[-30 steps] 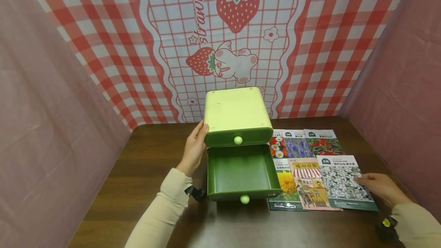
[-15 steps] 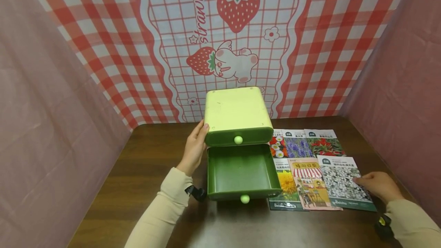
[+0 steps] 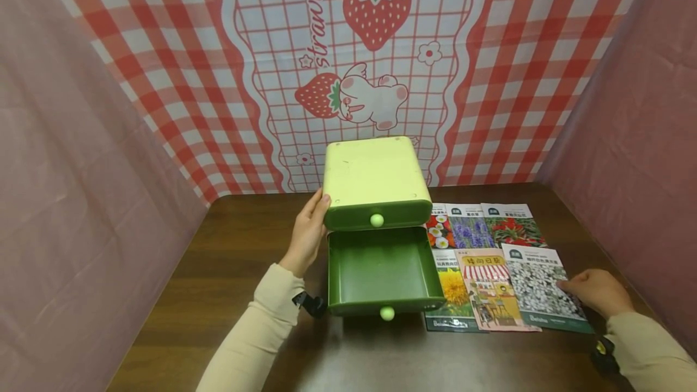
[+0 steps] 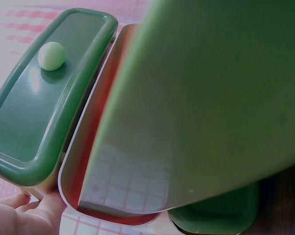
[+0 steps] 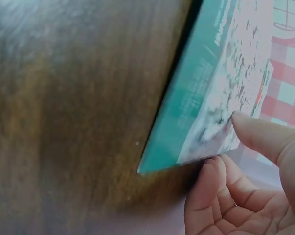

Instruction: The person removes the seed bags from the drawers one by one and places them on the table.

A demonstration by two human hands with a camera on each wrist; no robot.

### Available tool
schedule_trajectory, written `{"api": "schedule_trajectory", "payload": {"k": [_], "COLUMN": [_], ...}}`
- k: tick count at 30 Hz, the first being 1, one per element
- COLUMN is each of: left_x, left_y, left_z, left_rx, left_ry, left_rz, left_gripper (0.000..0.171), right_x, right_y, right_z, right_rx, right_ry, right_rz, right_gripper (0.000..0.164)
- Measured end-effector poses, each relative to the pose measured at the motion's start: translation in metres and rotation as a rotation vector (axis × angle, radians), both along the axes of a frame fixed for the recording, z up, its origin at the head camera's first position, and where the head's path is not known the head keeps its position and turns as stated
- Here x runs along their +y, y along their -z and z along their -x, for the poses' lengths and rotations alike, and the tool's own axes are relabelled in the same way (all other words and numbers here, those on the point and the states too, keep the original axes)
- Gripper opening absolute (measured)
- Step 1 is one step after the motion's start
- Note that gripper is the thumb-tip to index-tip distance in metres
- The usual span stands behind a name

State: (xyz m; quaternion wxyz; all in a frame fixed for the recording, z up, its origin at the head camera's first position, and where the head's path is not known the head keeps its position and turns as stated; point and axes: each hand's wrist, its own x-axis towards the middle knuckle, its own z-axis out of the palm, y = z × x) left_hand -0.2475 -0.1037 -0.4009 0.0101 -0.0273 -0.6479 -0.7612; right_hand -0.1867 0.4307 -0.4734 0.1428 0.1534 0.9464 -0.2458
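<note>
A small cabinet (image 3: 376,171) with a pale yellow-green shell stands mid-table, its top drawer (image 3: 354,218) pushed in. Below it a dark green drawer (image 3: 378,271) is pulled out, with nothing inside. My left hand (image 3: 306,231) rests against the cabinet's left side, fingers extended along the shell. In the left wrist view that drawer's wall (image 4: 196,98) fills much of the picture. On the right, my right hand (image 3: 601,292) pinches the right edge of a seed packet (image 3: 544,283) with white flowers. The thumb (image 5: 257,132) lies on its face, fingers curled at the edge.
More packets lie right of the cabinet: yellow flower (image 3: 456,289), striped-awning shop (image 3: 492,289), red-and-white flowers (image 3: 440,231), purple flowers (image 3: 469,231) and red flowers (image 3: 514,231). A checked strawberry cloth (image 3: 376,17) hangs behind the wooden table (image 3: 218,271); pink curtains (image 3: 81,168) flank it.
My right hand and the white-flower packet have shifted very slightly left and up in the head view. The left hand and the cabinet stay put.
</note>
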Motion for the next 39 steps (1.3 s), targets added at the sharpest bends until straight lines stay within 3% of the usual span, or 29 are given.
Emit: {"api": "schedule_trajectory", "payload": {"k": [5, 10, 20, 24, 30, 39], "left_x": [0.0, 0.0, 0.0, 0.0, 0.001, 0.001], "left_y": [-0.001, -0.001, 0.001, 0.0, 0.0, 0.0], "left_z": [0.0, 0.0, 0.001, 0.001, 0.001, 0.002], "left_rx": [0.001, 0.004, 0.004, 0.005, 0.008, 0.002], "left_ry": [0.002, 0.002, 0.006, 0.004, 0.003, 0.002], "left_rz": [0.006, -0.001, -0.006, -0.017, -0.031, -0.032], "left_gripper": [0.061, 0.06, 0.057, 0.057, 0.057, 0.058], "right_x": [-0.002, -0.016, -0.1, -0.132, -0.173, -0.221], "right_y": [-0.005, -0.013, -0.04, -0.055, -0.074, -0.081], "right_z": [-0.001, -0.001, -0.008, -0.015, -0.031, -0.054], "right_rx": [0.023, 0.164, 0.384, 0.405, 0.397, 0.427], "right_ry": [-0.023, -0.052, -0.083, -0.155, -0.266, -0.533], "right_rz": [-0.001, 0.043, 0.386, 0.506, 0.599, 0.78], "right_gripper": [0.055, 0.057, 0.045, 0.04, 0.035, 0.02]}}
